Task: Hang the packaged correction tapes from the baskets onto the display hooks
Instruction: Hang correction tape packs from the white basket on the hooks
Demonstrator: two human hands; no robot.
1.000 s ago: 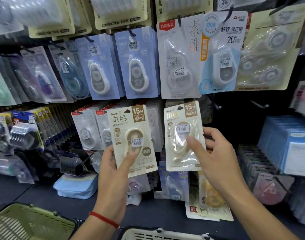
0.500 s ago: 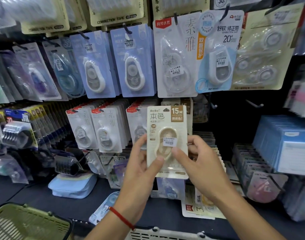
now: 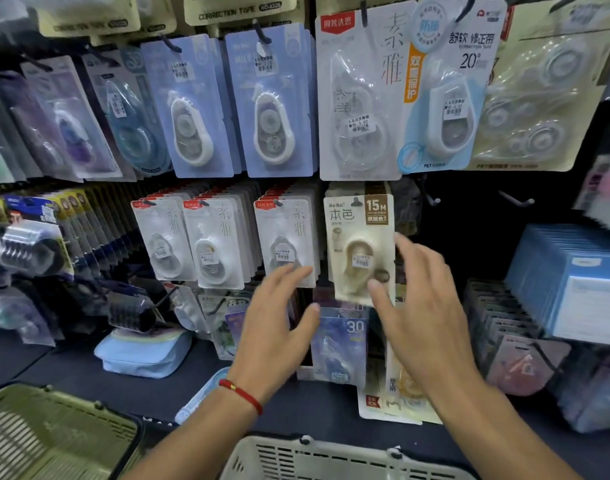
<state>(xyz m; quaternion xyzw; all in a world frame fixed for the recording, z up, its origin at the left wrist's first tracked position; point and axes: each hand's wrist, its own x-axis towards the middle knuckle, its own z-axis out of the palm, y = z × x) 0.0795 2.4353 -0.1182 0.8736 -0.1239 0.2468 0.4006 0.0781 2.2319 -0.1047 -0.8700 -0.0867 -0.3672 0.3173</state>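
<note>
A green basket point(image 3: 50, 434) is sitting at the lower left, below the dark shelf point(image 3: 89, 379). On the shelf's left part a pale blue pouch point(image 3: 144, 355) is lying. Above it, three rows of white packs point(image 3: 224, 244) are hanging on hooks, and higher up two rows of blue packs point(image 3: 227, 105) are hanging side by side.

The left hand point(image 3: 275, 327), a red cord point(image 3: 243, 394) round its wrist, is hovering with fingers spread and relaxed, gripping nothing; its fingertips are reaching the lower edge of the rightmost white pack.

Just right of those white packs, the beige pack point(image 3: 362, 247), marked 15M, is hanging on its hook point(image 3: 357, 201) in the middle row of the display. Below it a purple pack point(image 3: 338, 348) marked 30 is standing against the display.

The right hand point(image 3: 424, 306) is open too, fingers loosely spread beside the beige pack's right edge, its thumb tip lying over the pack's lower right corner; whether it is touching is hard to tell, as the hand is blurred.

A white basket point(image 3: 331, 459) is sitting at the bottom centre, between the forearms. Far right, a stack of blue boxes point(image 3: 573, 282) is resting on the display.
</note>
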